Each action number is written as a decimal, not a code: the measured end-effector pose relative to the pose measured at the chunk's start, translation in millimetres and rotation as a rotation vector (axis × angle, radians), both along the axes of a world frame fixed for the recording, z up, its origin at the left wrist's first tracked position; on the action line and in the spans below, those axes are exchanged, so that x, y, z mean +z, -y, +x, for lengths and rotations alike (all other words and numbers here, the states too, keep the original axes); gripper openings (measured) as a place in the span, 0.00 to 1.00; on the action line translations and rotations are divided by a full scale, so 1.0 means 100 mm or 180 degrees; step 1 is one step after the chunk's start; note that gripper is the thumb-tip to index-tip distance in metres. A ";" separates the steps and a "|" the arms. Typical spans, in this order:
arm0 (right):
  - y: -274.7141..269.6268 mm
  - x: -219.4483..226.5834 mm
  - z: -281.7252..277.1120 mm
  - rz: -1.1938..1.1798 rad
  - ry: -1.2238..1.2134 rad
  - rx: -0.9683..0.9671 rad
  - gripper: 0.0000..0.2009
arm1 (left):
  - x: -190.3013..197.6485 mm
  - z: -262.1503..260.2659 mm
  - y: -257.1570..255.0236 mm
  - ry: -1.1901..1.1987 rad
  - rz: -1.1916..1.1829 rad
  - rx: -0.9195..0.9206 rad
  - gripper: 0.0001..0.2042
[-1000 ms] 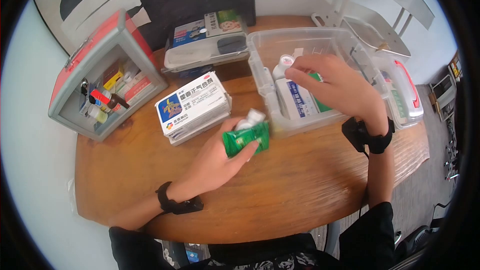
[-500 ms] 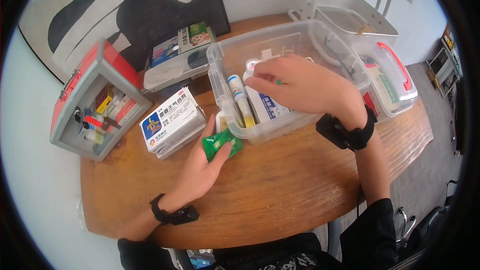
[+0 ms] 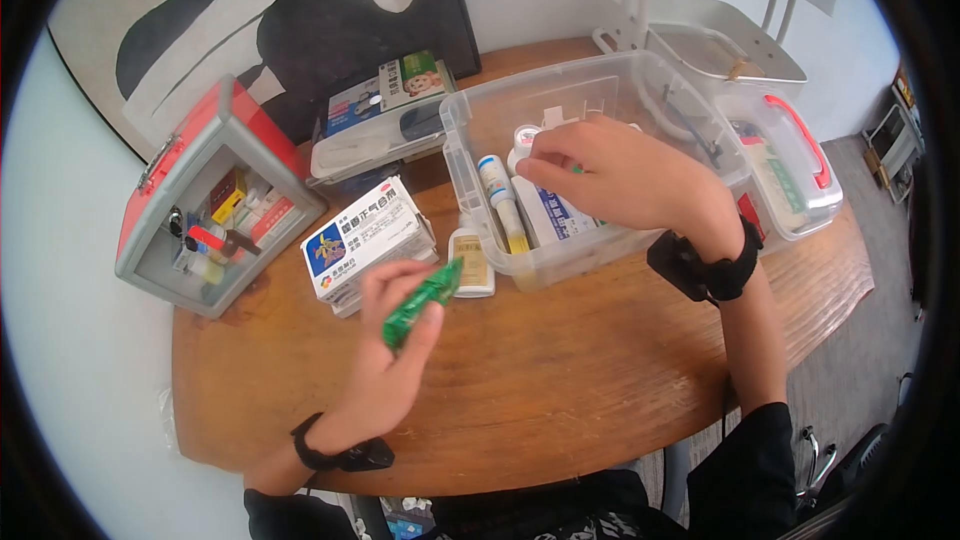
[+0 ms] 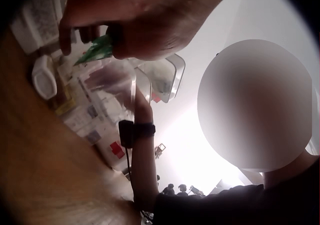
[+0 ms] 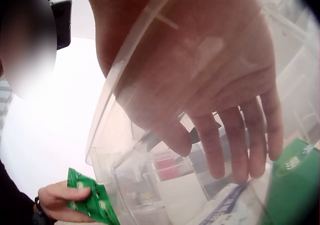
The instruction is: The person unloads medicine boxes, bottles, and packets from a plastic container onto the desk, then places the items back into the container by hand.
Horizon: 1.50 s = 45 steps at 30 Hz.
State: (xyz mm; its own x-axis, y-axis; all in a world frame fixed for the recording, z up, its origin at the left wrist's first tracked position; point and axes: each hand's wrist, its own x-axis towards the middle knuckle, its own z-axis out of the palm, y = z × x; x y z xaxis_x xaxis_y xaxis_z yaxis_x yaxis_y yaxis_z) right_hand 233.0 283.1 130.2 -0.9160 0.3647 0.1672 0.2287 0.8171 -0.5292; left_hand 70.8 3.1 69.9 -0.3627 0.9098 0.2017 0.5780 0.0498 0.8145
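Observation:
My left hand (image 3: pixel 385 370) pinches a green foil packet (image 3: pixel 425 302) between thumb and fingers, above the wooden table. Just beyond the packet, a white bottle with a yellowish label (image 3: pixel 472 265) is on the table beside the clear plastic bin (image 3: pixel 600 258). My right hand (image 3: pixel 625 175) hovers over the bin, its fingers (image 5: pixel 239 150) straight and pointing down with nothing held. Under it are a white bottle (image 3: pixel 524 140), a blue-and-white box (image 3: pixel 555 218) and a green box (image 5: pixel 292 185). A tube with a yellow end (image 3: pixel 500 195) leans by the bin's left wall.
Stacked white medicine boxes (image 3: pixel 368 240) sit left of the bottle. A red-and-grey first-aid case (image 3: pixel 220 200) stands at far left. Behind are a flat container with boxes on it (image 3: pixel 380 135) and a framed picture (image 3: pixel 330 30). A red-handled clear box (image 3: pixel 790 175) sits at right.
My left hand has drawn back toward me with the green packet, leaving the white bottle on the table apart from it. My right hand stays over the bin.

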 end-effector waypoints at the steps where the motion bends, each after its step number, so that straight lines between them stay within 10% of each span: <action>1: 0.00 -0.01 0.00 -0.0003 -0.0005 0.0008 0.23 | 0.05 -0.07 0.03 -0.0424 0.0129 0.0183 0.21; 5: 0.03 0.04 0.00 -0.0099 0.0034 -0.0009 0.24 | 0.22 -0.38 -0.16 0.0852 0.0803 0.0804 0.22; 14: 0.03 0.04 0.00 0.0007 0.0066 -0.0108 0.22 | -0.02 -0.95 -0.19 -0.0971 0.0904 0.1259 0.24; 16: 0.02 0.02 0.01 0.0016 0.0114 -0.0171 0.21 | -0.01 -0.98 -0.17 -0.2397 0.0455 0.1327 0.21; 20: -0.01 -0.04 0.03 0.0124 -0.0142 -0.0151 0.18 | 0.14 -0.82 -0.16 -0.2208 0.0401 0.1018 0.12; 26: -0.03 -0.10 0.06 0.0171 -0.0127 -0.0274 0.15 | 0.09 -0.19 -0.12 -0.0292 0.0920 -0.1221 0.09; 36: 0.00 -0.01 0.07 0.0298 0.0286 -0.0277 0.14 | -0.59 -0.35 -0.25 0.3110 -0.0159 -0.1485 0.10; 45: -0.01 -0.07 0.01 0.0861 0.0307 0.0021 0.20 | -0.68 -0.38 -0.30 0.3106 -0.0086 -0.1439 0.10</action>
State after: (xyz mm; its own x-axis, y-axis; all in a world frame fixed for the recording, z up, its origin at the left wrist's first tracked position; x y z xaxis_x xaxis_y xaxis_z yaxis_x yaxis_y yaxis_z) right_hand 234.1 283.9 123.1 -0.9346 0.3128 0.1696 0.2618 0.9273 -0.2677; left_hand 32.6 33.3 1.8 0.0151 0.9998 -0.0150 -0.3518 0.0194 0.9359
